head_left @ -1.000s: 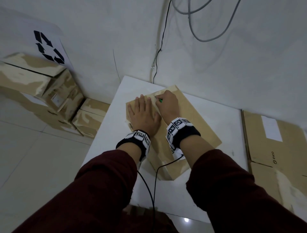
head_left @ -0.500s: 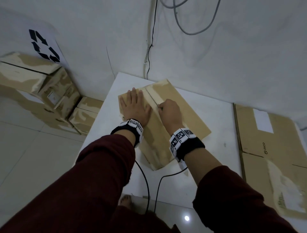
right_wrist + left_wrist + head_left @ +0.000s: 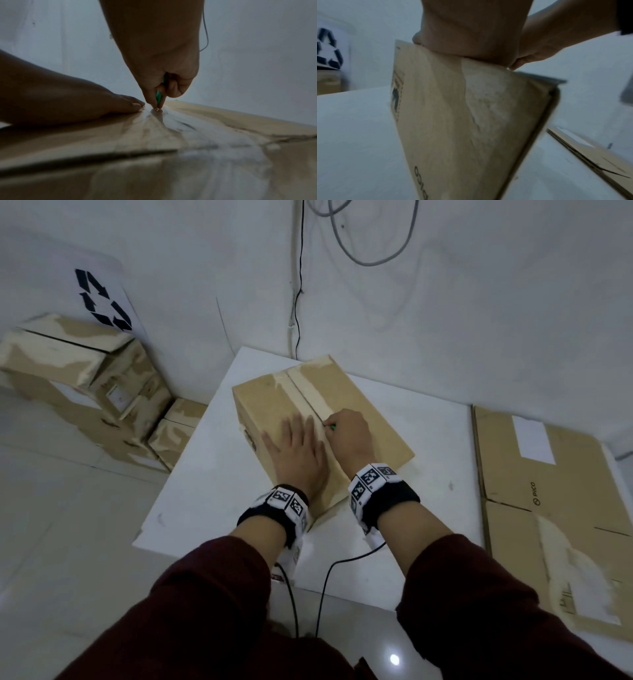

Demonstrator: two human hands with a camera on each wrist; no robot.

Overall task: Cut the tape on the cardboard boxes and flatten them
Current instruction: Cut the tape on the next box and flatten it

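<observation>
Cardboard box (image 3: 359,419) under flat left hand (image 3: 298,453); right hand (image 3: 349,433) grip pinching green cutter (image 3: 158,96) at seam.

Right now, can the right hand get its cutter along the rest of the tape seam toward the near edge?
Probably yes: the left hand lies flat beside the seam, not on it, so the right hand looks unobstructed.

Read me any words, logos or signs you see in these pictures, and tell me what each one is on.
"PICO": printed on the flattened cardboard right of the table.
Recycling arrows, no words: white sign on the wall, left.
Fragment like "ico": side of the box on the table, cut off.
Label on the stacked boxes: too small to read.
</observation>
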